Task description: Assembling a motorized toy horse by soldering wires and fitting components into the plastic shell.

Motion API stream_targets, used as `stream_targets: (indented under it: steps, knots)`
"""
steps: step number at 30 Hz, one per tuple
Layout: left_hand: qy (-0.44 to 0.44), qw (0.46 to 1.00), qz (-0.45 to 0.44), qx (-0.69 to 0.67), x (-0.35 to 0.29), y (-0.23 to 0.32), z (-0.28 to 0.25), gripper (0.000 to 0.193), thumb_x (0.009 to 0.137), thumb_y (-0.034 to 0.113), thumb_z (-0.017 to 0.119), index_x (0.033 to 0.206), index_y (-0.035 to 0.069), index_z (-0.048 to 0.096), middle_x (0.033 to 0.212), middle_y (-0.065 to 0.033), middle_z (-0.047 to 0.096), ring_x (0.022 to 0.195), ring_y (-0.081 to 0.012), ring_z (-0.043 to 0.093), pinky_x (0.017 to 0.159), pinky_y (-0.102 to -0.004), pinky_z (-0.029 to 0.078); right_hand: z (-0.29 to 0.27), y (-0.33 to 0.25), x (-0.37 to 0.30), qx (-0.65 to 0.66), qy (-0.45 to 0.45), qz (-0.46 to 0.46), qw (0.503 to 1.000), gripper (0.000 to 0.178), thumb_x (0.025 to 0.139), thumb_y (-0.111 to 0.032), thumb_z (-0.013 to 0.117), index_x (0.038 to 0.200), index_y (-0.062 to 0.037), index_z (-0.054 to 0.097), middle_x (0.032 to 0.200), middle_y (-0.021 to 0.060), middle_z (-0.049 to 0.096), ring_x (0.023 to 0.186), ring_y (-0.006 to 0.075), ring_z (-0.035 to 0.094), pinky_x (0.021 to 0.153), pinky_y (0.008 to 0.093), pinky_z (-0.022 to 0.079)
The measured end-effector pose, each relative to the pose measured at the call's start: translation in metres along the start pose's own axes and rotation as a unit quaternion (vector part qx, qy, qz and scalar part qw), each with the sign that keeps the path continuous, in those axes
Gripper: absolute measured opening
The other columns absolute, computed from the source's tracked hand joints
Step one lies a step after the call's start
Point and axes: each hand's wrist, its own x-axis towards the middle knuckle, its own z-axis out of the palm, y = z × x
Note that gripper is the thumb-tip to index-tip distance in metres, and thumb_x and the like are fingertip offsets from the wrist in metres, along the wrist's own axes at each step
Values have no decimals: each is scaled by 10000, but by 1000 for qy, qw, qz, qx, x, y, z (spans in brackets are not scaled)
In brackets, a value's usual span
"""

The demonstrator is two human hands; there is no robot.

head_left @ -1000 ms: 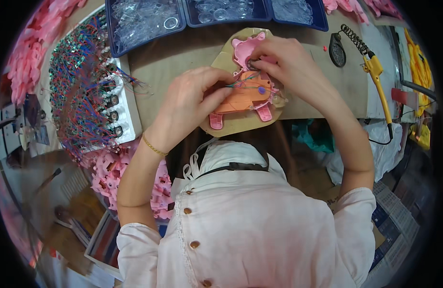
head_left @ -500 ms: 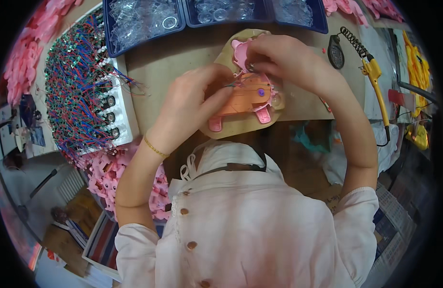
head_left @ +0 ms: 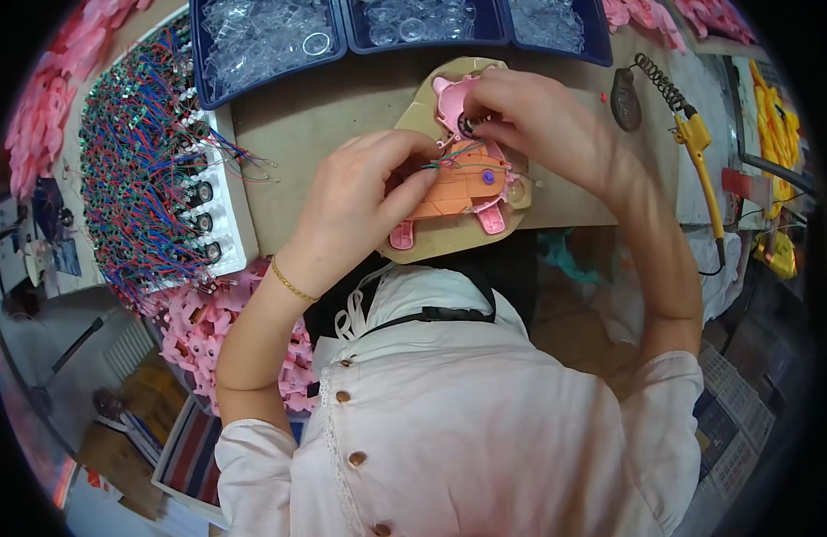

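On a yellowish fixture (head_left: 512, 219) lies an open pink toy shell (head_left: 450, 97), with an orange mechanism housing (head_left: 456, 186) set in its body. A purple disc (head_left: 488, 178) sits on the housing. My right hand (head_left: 540, 125) pinches a small dark round speaker (head_left: 470, 125) over the upper cavity of the shell. My left hand (head_left: 364, 183) is closed at the left of the housing, thumb and forefinger on thin wires (head_left: 458, 159). These wires run across the housing; their far ends are partly hidden by my fingers.
Blue trays (head_left: 351, 45) of clear plastic parts stand behind the fixture. At left is a white foam tray (head_left: 239, 201) heaped with wired circuit boards and speakers. A yellow soldering iron (head_left: 704, 161) hangs at right beside its coiled holder. Pink shells (head_left: 198, 336) pile up below left.
My right hand has shifted slightly right and down, and the speaker shows more clearly. The wires now arch over the housing near my left fingers, which stay nearly in place.
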Motion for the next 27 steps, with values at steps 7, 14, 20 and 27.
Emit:
stream_targets:
  steps: [7, 14, 20, 27]
  knots:
    - [6, 996, -65, -68, -1, 4, 0, 165, 794, 138, 615, 906, 18, 602, 790, -115, 607, 722, -250, 588, 670, -338, 467, -16, -8, 13, 74, -76, 120, 987, 157, 793, -122, 608, 916, -30, 574, 850, 112, 577, 803, 277, 567, 705, 355, 452]
    - [-16, 998, -61, -21, -3, 3, -2, 156, 819, 116, 606, 928, 5, 605, 776, -102, 600, 702, -183, 602, 638, -287, 480, -1, -2, -19, 30, -6, 58, 998, 131, 763, -114, 632, 863, -42, 589, 855, 91, 557, 797, 274, 562, 704, 365, 454]
    - [10, 979, -144, -145, -4, 1, 0, 122, 813, 79, 620, 899, -5, 600, 760, -31, 588, 689, -80, 562, 609, -225, 459, 8, -3, -11, -14, 64, -22, 998, 127, 715, -76, 650, 811, -43, 574, 864, 71, 550, 802, 259, 553, 690, 349, 447]
    - [24, 977, -144, -155, -3, -2, 4, 150, 821, 81, 616, 938, -7, 584, 755, 1, 576, 659, -55, 512, 614, -206, 445, -15, 1, -9, 232, -1, 60, 971, 76, 782, -101, 569, 813, -35, 547, 781, 36, 551, 712, 149, 535, 635, 268, 435]
